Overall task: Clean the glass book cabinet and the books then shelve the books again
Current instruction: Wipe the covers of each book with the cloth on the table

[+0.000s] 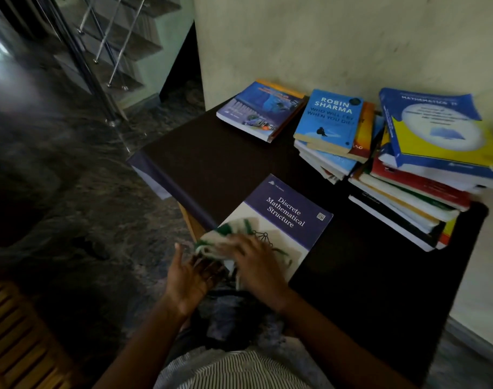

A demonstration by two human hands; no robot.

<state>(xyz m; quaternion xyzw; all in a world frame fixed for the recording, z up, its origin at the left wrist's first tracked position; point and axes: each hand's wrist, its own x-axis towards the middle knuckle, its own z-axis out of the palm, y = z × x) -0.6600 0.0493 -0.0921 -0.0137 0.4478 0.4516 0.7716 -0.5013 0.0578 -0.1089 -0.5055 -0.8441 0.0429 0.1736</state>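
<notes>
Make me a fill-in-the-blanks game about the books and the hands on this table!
The right hand presses a green and white ____ on a book.
That book's title is Discrete Mathematical ____.
The blue book topping the middle pile says Robin ____.
Missing words: cloth; Structure; Sharma.

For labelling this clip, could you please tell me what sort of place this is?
Most likely a home hallway or living area: grey stairs with a shiny metal railing rise at left, and stacks of colourful paperback books sit on a dark cloth-covered table.
</notes>
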